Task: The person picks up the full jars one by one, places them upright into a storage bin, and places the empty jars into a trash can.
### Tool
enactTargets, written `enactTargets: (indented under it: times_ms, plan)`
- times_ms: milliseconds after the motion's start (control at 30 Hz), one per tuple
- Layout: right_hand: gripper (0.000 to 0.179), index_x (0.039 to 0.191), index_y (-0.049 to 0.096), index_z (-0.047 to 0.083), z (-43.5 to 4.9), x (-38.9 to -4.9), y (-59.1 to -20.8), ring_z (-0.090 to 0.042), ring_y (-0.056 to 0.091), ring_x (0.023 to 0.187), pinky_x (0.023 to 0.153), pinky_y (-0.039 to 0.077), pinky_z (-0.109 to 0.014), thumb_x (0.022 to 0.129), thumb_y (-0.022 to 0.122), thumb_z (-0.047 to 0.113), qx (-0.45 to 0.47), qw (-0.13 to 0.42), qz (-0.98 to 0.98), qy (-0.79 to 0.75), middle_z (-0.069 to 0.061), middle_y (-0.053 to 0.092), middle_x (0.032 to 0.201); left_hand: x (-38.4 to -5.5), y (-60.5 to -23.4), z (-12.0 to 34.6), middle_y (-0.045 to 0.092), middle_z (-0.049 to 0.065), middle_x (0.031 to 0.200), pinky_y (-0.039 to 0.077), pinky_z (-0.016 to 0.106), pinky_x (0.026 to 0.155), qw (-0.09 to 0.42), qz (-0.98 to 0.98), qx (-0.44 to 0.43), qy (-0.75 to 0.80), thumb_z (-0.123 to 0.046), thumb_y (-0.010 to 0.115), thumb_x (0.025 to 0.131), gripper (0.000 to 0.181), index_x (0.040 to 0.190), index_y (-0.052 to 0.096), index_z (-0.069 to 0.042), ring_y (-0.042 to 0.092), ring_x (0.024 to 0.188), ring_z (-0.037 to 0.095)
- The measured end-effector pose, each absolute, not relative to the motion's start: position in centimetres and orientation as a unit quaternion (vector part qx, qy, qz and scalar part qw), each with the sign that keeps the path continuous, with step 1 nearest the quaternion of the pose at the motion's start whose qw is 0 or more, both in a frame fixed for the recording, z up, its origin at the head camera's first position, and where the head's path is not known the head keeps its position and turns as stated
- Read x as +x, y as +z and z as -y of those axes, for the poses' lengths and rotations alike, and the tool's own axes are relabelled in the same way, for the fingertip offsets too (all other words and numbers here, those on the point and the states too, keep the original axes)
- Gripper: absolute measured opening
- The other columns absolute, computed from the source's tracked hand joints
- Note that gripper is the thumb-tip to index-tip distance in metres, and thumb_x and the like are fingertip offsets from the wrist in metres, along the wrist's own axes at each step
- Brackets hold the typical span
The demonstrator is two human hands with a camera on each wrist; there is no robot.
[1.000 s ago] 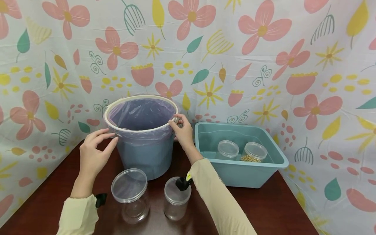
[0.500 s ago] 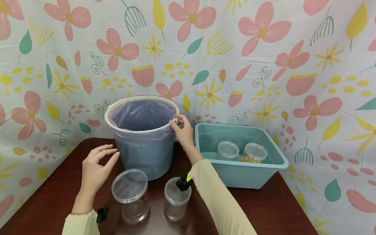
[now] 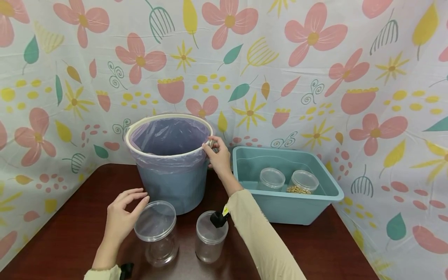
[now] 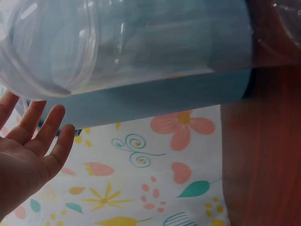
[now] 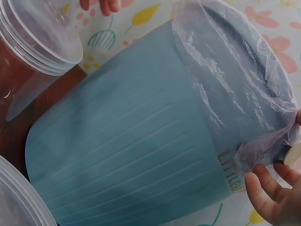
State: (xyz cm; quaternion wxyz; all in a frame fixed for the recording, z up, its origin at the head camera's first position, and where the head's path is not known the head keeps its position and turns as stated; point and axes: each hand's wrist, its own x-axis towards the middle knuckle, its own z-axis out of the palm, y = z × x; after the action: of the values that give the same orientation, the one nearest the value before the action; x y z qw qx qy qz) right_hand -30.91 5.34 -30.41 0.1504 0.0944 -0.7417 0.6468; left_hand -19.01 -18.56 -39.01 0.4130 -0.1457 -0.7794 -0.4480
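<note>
A blue trash can (image 3: 171, 182) stands upright at the back left of the table, lined with a thin purple bag (image 3: 168, 134) under a cream ring (image 3: 167, 156). At the can's right side my right hand (image 3: 219, 157) pinches the ring near a small cream tab (image 5: 293, 154), its lower fingers beside the bag's folded edge. My left hand (image 3: 122, 217) holds nothing, fingers loosely bent, just left of a large clear lidded jar (image 3: 162, 249). From the left wrist, the jar (image 4: 155, 47) spans the view above the fingers. A smaller lidded jar (image 3: 209, 251) stands below my right forearm.
A blue-green basin (image 3: 287, 206) stands right of the trash can. It holds two lidded jars, one clear (image 3: 272, 178) and one with tan nuts or beans (image 3: 299, 189). A flower-printed cloth (image 3: 266, 54) hangs behind the dark red-brown table (image 3: 325, 249).
My left hand has dropped from beside the can's rim and moved right, to the large jar's lid. The right hand has kept its place on the ring.
</note>
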Motion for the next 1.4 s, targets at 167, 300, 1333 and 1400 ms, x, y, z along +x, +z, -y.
enactTargets:
  times_ms: [167, 300, 1333, 1400]
  plan:
    - [0.035, 0.116, 0.055, 0.013, -5.4, -31.0, -30.4, -0.036, 0.056, 0.072, 0.04, 0.043, -0.026, 0.084, 0.06, 0.025, 0.095, 0.156, 0.744, 0.643, -0.004, 0.053, 0.091, -18.5, -39.7, 17.7, 0.064, 0.006, 0.094, 0.034, 0.011, 0.08, 0.403, 0.785, -0.15, -0.446, -0.014, 0.071, 0.076, 0.01, 0.084, 0.071, -0.009, 0.057, 0.091, 0.017]
    - [0.035, 0.116, 0.056, 0.013, -5.5, -30.9, -30.4, -0.036, 0.056, 0.072, 0.039, 0.044, -0.027, 0.084, 0.06, 0.026, 0.094, 0.157, 0.744, 0.643, -0.004, 0.053, 0.091, -18.2, -40.0, 17.2, 0.064, 0.006, 0.093, 0.036, 0.008, 0.078, 0.379, 0.796, -0.143, -0.451, -0.008, 0.072, 0.073, 0.011, 0.084, 0.071, -0.006, 0.057, 0.09, 0.012]
    - [0.036, 0.117, 0.055, 0.014, -5.3, -31.0, -30.7, -0.031, 0.056, 0.067, 0.04, 0.043, -0.026, 0.084, 0.06, 0.027, 0.096, 0.164, 0.748, 0.636, -0.003, 0.053, 0.091, -16.5, -40.7, 17.7, 0.058, 0.008, 0.111, 0.03, 0.006, 0.082, 0.258, 0.852, -0.121, -0.439, -0.013, 0.073, 0.075, 0.016, 0.09, 0.072, -0.012, 0.051, 0.106, 0.027]
    - [0.036, 0.117, 0.055, 0.014, -5.3, -31.0, -30.7, -0.031, 0.056, 0.067, 0.04, 0.043, -0.026, 0.084, 0.06, 0.027, 0.096, 0.165, 0.749, 0.635, -0.003, 0.053, 0.091, -16.5, -40.8, 17.7, 0.058, 0.01, 0.111, 0.03, 0.006, 0.082, 0.253, 0.852, -0.121, -0.442, -0.013, 0.073, 0.075, 0.018, 0.092, 0.071, -0.01, 0.051, 0.106, 0.027]
